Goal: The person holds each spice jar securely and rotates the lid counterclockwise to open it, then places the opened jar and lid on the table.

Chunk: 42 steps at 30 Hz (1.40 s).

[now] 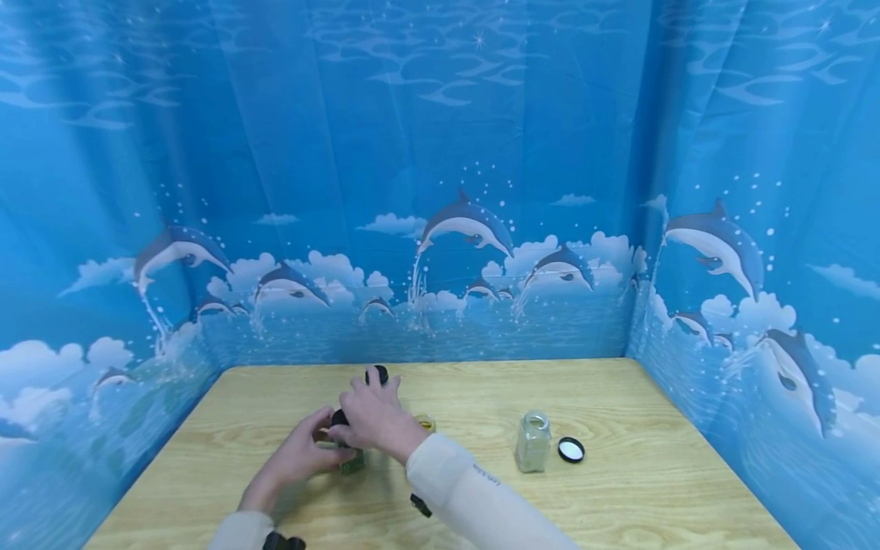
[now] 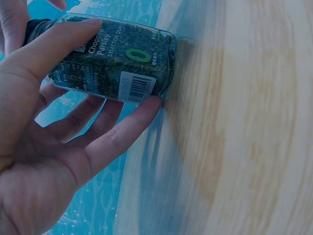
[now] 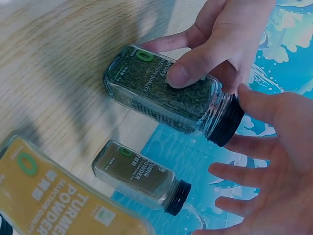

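My left hand (image 1: 302, 452) grips a square glass jar of chopped parsley (image 2: 110, 61), thumb across the label and fingers along the other side. The jar stands on the table, its base at the wood in the left wrist view. On its neck sits a black lid (image 3: 226, 121). From above, my right hand (image 1: 374, 416) reaches over and pinches this lid between thumb and index finger, the other fingers spread. Behind the parsley is a smaller cumin powder jar (image 3: 137, 174) with a black lid. A turmeric powder jar (image 3: 58, 196) stands nearby, partly hidden by my right arm in the head view.
Right of centre on the wooden table (image 1: 619, 489) stands a clear, uncapped glass jar (image 1: 533, 443). Beside it a black-rimmed lid (image 1: 571, 449) lies with its white inside up. A blue dolphin-print curtain (image 1: 440, 153) surrounds the table's back and sides.
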### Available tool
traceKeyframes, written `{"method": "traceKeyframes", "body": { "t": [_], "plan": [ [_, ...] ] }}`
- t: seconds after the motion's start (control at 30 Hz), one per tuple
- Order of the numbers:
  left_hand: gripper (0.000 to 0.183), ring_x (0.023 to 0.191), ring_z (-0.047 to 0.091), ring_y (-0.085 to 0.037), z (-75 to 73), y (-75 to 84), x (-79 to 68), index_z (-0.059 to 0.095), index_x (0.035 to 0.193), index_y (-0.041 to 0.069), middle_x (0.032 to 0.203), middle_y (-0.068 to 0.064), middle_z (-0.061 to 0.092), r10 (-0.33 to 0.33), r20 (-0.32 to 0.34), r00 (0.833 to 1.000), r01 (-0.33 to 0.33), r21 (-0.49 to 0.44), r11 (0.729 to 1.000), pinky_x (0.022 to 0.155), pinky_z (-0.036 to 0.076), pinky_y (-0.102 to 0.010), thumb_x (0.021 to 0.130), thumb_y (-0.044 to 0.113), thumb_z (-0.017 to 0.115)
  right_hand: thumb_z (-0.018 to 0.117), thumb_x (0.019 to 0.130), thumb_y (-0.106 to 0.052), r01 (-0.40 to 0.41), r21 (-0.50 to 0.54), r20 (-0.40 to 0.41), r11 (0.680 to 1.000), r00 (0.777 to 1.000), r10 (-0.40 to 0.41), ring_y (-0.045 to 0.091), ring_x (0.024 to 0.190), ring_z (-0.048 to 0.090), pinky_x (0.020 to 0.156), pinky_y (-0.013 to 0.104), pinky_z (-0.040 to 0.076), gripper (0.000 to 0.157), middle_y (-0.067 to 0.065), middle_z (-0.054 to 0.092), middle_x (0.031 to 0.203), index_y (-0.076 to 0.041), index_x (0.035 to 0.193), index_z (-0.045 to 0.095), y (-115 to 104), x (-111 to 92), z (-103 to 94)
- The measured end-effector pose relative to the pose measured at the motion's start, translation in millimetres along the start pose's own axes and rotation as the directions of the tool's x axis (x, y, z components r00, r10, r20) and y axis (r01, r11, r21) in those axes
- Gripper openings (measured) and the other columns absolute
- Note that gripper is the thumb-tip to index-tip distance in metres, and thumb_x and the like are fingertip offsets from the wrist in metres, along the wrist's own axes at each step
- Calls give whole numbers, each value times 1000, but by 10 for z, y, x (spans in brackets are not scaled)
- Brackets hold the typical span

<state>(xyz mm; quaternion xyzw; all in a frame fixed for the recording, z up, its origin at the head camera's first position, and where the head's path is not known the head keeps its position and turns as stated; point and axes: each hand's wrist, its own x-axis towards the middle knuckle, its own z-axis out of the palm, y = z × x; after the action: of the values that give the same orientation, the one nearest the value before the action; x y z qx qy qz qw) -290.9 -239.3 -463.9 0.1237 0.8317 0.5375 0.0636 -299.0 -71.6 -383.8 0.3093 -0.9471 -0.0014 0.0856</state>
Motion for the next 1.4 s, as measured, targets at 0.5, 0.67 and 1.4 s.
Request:
{"method": "traceKeyframes", "body": {
  "t": [0.5, 0.67, 1.4],
  "plan": [
    [70, 101, 59, -28, -16, -28, -17, 45, 136, 14, 115, -18, 56, 57, -6, 998, -56, 41, 998, 69, 60, -32, 76, 24, 79, 71, 85, -27, 51, 88, 75, 995, 996, -57, 34, 143, 23, 103, 69, 34, 38, -2, 43, 146, -36, 120, 59, -8, -30, -21],
    [69, 102, 59, -29, -11, -21, -25, 46, 136, 13, 114, -18, 57, 57, -8, 998, -57, 34, 998, 69, 60, -33, 76, 23, 79, 72, 84, -26, 59, 79, 71, 995, 995, -65, 34, 143, 23, 103, 69, 34, 38, -1, 43, 145, -36, 119, 59, -6, -29, -17],
    [48, 109, 57, -30, -75, -32, -29, 54, 118, 10, 122, -17, 54, 38, 11, 999, -38, 22, 999, 73, 60, -34, 78, 23, 78, 71, 84, -30, 91, 61, 22, 994, 995, -92, 23, 125, 41, 98, 63, 43, 40, -5, 60, 122, -32, 123, 58, 7, -38, -101]
  ]
}}
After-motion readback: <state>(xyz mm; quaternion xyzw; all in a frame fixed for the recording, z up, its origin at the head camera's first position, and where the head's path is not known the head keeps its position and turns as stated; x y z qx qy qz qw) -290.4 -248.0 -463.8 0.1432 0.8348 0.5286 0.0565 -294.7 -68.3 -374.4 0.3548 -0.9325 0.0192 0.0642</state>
